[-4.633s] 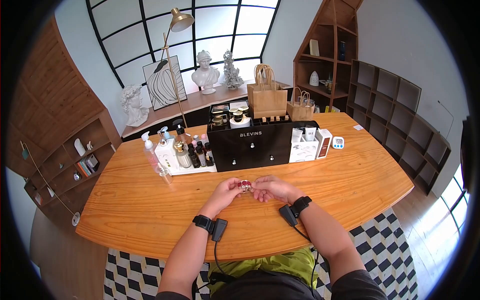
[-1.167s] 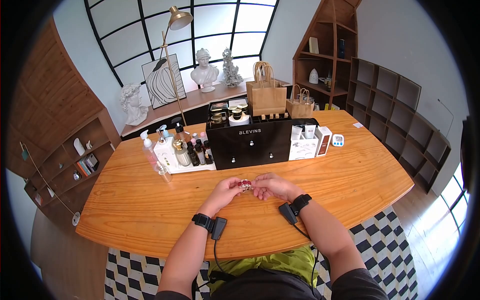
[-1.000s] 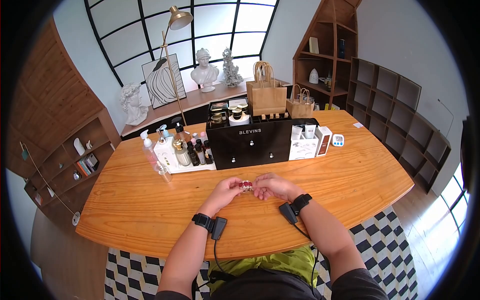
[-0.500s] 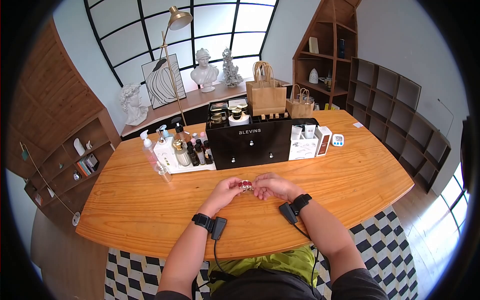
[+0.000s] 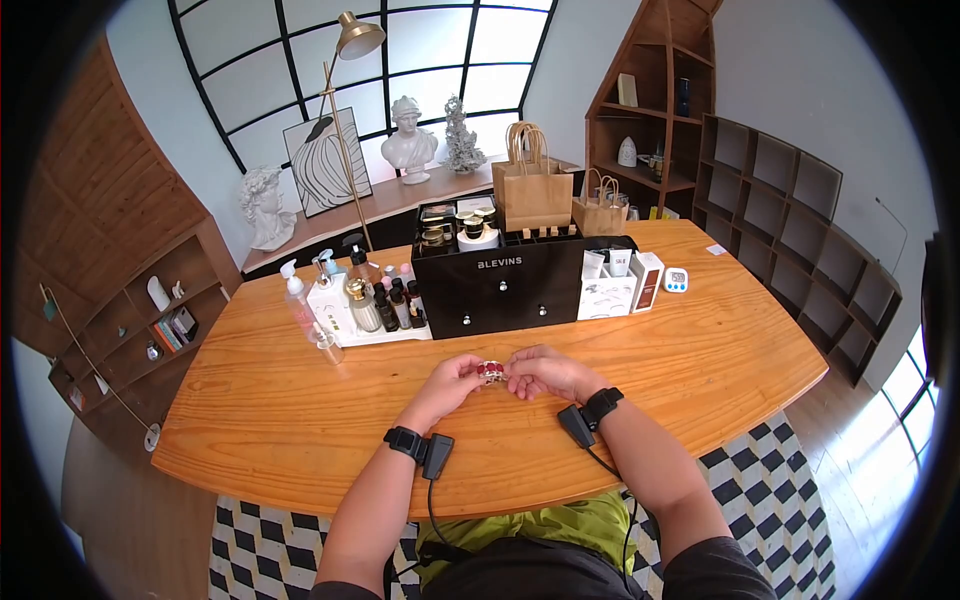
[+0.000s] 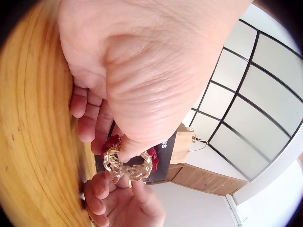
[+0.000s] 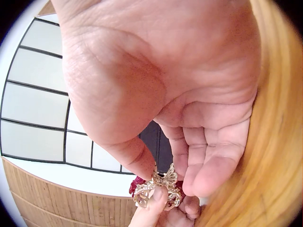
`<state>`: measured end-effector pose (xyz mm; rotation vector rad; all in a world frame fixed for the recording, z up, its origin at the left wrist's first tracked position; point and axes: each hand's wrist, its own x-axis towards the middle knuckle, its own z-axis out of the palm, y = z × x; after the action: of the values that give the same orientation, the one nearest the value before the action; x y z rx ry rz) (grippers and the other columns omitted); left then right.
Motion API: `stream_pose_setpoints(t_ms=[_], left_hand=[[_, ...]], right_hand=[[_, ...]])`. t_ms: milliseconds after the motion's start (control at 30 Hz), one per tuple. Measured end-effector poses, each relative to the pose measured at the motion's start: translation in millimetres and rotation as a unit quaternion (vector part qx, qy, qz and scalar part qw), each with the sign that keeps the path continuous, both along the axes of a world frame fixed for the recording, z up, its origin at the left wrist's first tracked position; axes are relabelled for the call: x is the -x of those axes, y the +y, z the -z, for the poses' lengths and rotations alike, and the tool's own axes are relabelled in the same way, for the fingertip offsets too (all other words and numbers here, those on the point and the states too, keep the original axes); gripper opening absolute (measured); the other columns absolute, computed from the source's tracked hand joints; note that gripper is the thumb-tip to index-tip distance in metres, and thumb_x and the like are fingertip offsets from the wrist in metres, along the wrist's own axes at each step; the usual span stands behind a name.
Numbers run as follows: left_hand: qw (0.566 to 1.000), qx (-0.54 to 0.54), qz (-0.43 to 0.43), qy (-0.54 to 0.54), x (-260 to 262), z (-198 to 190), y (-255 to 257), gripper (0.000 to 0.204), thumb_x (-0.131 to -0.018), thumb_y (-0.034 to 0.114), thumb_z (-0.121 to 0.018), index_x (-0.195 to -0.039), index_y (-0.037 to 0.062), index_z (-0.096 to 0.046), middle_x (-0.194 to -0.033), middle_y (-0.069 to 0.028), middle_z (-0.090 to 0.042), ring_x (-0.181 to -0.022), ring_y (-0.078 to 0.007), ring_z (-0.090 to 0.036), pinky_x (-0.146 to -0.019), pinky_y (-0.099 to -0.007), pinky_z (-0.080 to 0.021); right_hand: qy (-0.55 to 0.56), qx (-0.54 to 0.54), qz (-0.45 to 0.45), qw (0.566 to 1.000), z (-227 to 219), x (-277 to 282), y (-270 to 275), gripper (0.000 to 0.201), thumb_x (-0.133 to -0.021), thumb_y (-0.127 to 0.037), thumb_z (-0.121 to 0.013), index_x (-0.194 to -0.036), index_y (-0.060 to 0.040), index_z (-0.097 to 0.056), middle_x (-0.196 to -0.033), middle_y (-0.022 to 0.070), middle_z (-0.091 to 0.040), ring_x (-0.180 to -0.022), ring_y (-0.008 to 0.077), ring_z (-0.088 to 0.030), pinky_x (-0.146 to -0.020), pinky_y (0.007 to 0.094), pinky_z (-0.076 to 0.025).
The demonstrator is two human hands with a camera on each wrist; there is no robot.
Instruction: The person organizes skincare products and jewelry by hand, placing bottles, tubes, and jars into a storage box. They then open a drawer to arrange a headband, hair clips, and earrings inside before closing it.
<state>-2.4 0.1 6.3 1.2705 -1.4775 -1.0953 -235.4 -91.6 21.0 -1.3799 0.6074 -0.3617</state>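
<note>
A small gold openwork hair claw clip (image 5: 490,372) with dark red decorations is held between both hands, low over the table in front of the body. My left hand (image 5: 450,387) pinches its left side, and in the left wrist view the thumb lies against the inner side of the curved gold frame (image 6: 140,171). From the right, my right hand (image 5: 550,376) pinches the near end with thumb and index finger. The right wrist view shows a butterfly-shaped gold part (image 7: 166,177) beside that thumb. Fingers partly hide the red decorations.
Behind the hands stands a black drawer organizer (image 5: 500,300) with cosmetics on top. Left of it are several bottles (image 5: 395,308) and a pump bottle (image 5: 297,298); a small bottle (image 5: 330,348) stands in front. White boxes (image 5: 607,297) and a timer (image 5: 676,281) are at right.
Compared with the earliest frame, the view has shifted very slightly. Both hands keep their hold on the clip in nearly the same place, with only small finger movements and slight turning of the clip.
</note>
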Motion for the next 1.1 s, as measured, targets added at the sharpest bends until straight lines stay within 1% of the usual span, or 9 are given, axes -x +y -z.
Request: stream_pose_setpoints(t_ms=[367,433,667,733,967,1033,1100], left_hand=[[1.0,-0.003,-0.004,-0.006,-1.4,2.9,-1.7,0.022,-0.105,0.016,-0.067,-0.122,0.0023,-0.071,-0.104,-0.0001,-0.071,-0.091,-0.0079,-0.062,-0.085,-0.0242,-0.052],[1.0,-0.002,-0.003,-0.009,-1.8,3.6,-2.5,0.022,-0.105,0.016,-0.067,-0.122,0.0023,-0.071,-0.104,-0.0001,-0.071,-0.091,-0.0079,-0.063,-0.085,-0.0241,-0.052],[1.0,-0.002,-0.005,-0.008,-0.7,1.9,-1.5,0.022,-0.105,0.016,-0.067,-0.122,0.0023,-0.071,-0.103,0.0,-0.071,-0.091,-0.0079,-0.062,-0.085,-0.0242,-0.052],[1.0,-0.004,-0.004,-0.008,-0.4,1.2,-1.0,0.022,-0.105,0.016,-0.067,-0.122,0.0023,-0.071,-0.103,0.0,-0.071,-0.091,-0.0079,-0.062,-0.085,-0.0242,-0.052],[1.0,0.004,0.003,0.0,-2.0,4.7,-2.7,0.021,-0.105,0.015,-0.067,-0.122,0.0024,-0.071,-0.103,-0.0001,-0.071,-0.091,-0.0081,-0.062,-0.084,-0.0241,-0.052],[1.0,0.007,0.004,0.005,-1.8,4.5,-2.3,0.021,-0.105,0.014,-0.067,-0.122,0.0023,-0.071,-0.104,-0.0001,-0.071,-0.091,-0.0078,-0.062,-0.084,-0.0239,-0.051],[1.0,0.006,0.005,0.006,-1.9,4.5,-2.5,0.021,-0.105,0.014,-0.067,-0.122,0.0023,-0.071,-0.104,0.0,-0.071,-0.091,-0.0077,-0.062,-0.084,-0.0238,-0.051]], right_hand=[[-0.002,-0.001,-0.001,1.0,-0.1,0.0,0.0,0.022,-0.102,-0.023,-0.068,-0.106,-0.0013,-0.068,-0.087,0.0077,-0.071,-0.074,0.014,-0.068,-0.065,0.0258,-0.054],[0.01,0.005,-0.004,1.0,0.1,0.0,-0.5,0.017,-0.105,-0.019,-0.063,-0.109,-0.0029,-0.068,-0.09,0.007,-0.072,-0.076,0.0135,-0.069,-0.067,0.0248,-0.054],[0.011,0.007,-0.005,1.0,-0.2,0.2,-0.3,0.017,-0.104,-0.018,-0.063,-0.109,-0.0028,-0.068,-0.09,0.0073,-0.072,-0.077,0.0138,-0.069,-0.067,0.0253,-0.054],[0.003,0.001,-0.002,1.0,0.4,0.0,-0.5,0.02,-0.102,-0.022,-0.067,-0.105,-0.0019,-0.068,-0.087,0.0075,-0.071,-0.075,0.014,-0.068,-0.066,0.0259,-0.054],[0.002,0.002,0.0,1.0,-0.5,0.0,0.4,0.02,-0.101,-0.022,-0.067,-0.104,-0.0022,-0.068,-0.087,0.0073,-0.071,-0.075,0.0138,-0.068,-0.066,0.0257,-0.054],[0.007,0.003,-0.007,1.0,-0.1,0.0,-0.5,0.017,-0.104,-0.018,-0.063,-0.109,-0.0028,-0.068,-0.09,0.0072,-0.072,-0.077,0.0136,-0.069,-0.066,0.0248,-0.054],[0.004,0.0,-0.003,1.0,-1.1,0.1,0.8,0.018,-0.103,-0.02,-0.066,-0.106,-0.0025,-0.068,-0.088,0.0073,-0.072,-0.075,0.0136,-0.068,-0.066,0.0252,-0.054]])
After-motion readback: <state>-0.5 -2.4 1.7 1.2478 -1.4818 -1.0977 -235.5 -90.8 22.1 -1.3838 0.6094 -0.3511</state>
